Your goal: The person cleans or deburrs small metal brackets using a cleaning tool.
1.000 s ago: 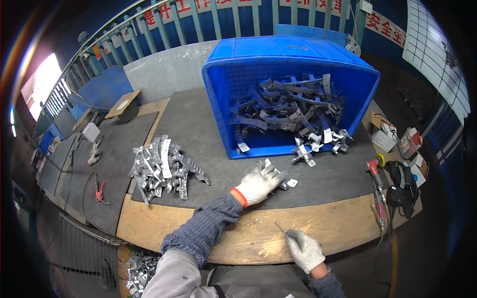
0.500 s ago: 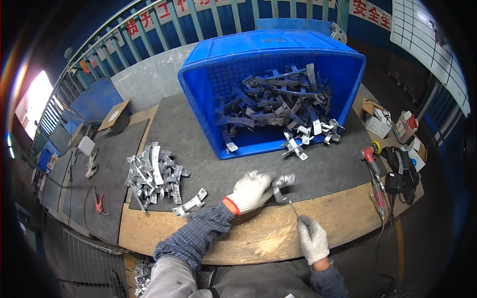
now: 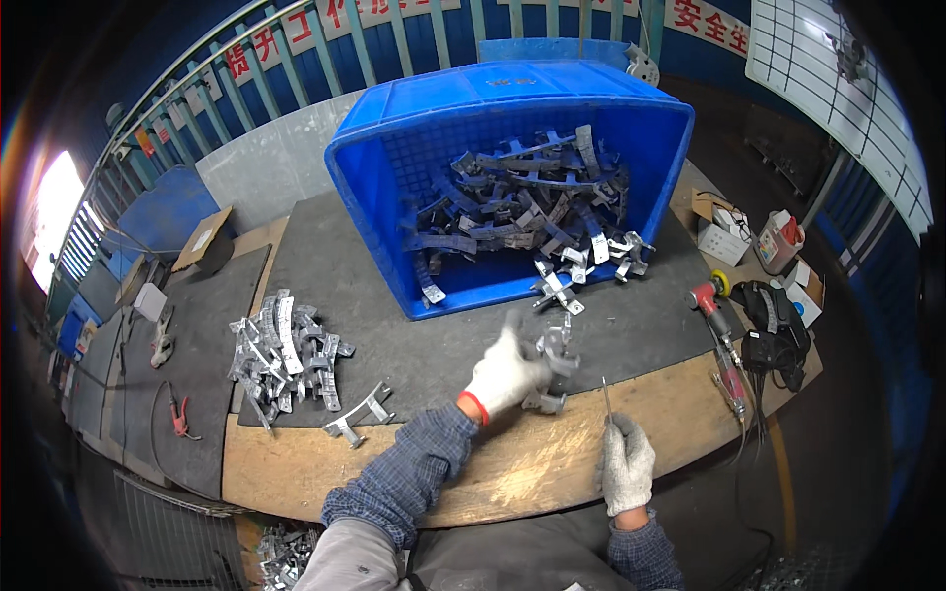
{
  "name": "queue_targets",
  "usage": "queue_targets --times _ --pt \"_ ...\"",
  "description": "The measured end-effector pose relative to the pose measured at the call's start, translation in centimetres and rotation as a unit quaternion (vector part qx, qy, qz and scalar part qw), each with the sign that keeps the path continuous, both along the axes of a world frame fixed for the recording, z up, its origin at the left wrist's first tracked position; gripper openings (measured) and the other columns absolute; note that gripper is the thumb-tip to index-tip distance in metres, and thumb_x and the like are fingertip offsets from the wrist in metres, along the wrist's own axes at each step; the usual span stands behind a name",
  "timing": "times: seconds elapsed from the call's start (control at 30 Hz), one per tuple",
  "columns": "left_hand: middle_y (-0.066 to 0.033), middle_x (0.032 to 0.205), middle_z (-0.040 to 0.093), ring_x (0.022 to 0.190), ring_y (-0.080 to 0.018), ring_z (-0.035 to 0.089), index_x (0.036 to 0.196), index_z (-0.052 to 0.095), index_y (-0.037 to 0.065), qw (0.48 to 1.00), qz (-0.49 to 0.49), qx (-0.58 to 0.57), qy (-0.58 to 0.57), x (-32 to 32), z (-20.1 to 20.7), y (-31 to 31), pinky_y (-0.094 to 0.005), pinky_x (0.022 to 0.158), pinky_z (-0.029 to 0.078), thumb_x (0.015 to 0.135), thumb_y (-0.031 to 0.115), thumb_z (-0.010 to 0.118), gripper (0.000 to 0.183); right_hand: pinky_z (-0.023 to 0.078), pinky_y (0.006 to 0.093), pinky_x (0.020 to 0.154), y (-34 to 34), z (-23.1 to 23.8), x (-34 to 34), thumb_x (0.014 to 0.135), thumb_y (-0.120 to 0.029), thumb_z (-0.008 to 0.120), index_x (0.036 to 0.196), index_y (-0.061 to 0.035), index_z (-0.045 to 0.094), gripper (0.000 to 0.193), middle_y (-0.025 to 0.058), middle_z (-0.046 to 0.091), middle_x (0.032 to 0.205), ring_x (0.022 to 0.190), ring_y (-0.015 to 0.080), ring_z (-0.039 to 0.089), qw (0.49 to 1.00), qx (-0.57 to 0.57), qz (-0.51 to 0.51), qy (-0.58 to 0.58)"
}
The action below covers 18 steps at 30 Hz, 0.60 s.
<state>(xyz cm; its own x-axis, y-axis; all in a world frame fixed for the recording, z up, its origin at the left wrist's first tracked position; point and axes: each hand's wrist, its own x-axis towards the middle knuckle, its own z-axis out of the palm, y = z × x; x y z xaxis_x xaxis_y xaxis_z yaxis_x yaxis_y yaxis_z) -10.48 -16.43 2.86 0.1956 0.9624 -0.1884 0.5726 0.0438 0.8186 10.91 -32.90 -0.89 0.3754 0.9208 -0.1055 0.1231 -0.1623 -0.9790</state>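
My left hand [image 3: 507, 374], in a white knit glove with a red cuff, grips a curved metal bracket [image 3: 558, 357], blurred by motion, above the front of the dark mat. The fingers behind the bracket are partly hidden. Closed around a thin metal rod-like tool [image 3: 607, 396], my gloved right hand [image 3: 627, 465] is over the bench's wooden front edge. The tool points up, apart from the bracket. Left of my left forearm lies a single metal bracket [image 3: 361, 414], beside a pile of similar brackets [image 3: 289, 350].
A blue plastic bin [image 3: 512, 91] lies on its side with many brackets spilling from its mouth. At the right are a red power tool [image 3: 711, 313], a black bag [image 3: 772, 340] and small boxes [image 3: 722, 232]. A red air gun [image 3: 179, 418] rests on the left bench.
The bracket in my left hand has turned more upright. The rod-like tool in my right hand has come away from it and points straighter up. The lone bracket's pose differs. The whole view shifted slightly.
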Motion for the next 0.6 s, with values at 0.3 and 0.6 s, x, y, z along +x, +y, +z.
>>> queue_targets --times 0.3,0.6 --pt "-0.0145 0.126 0.069 0.11 -0.0236 0.072 0.173 0.015 -0.005 0.89 -0.04 -0.157 -0.427 -1.0 2.1 -1.1 -0.0368 0.1 0.06 0.088 -0.001 0.077 0.106 0.057 0.0302 0.074 -0.1 -1.5 0.8 0.109 -0.017 0.069 0.128 0.0085 0.072 0.031 0.0111 0.076 0.098 0.077 0.0116 0.066 0.999 0.03 -0.031 -0.013" --pt "-0.009 0.13 0.075 0.113 -0.0151 0.071 0.148 0.064 0.0 0.961 -0.049 -0.102 -0.252 -4.2 -0.1 -9.1 -0.0335 0.106 0.057 0.105 0.007 0.072 0.044 0.062 0.0348 0.079 -0.6 4.8 -0.6 0.104 -0.011 0.072 0.139 0.0034 0.071 0.038 0.0177 0.082 0.107 0.084 0.0226 0.078 0.968 0.124 0.176 -0.13"
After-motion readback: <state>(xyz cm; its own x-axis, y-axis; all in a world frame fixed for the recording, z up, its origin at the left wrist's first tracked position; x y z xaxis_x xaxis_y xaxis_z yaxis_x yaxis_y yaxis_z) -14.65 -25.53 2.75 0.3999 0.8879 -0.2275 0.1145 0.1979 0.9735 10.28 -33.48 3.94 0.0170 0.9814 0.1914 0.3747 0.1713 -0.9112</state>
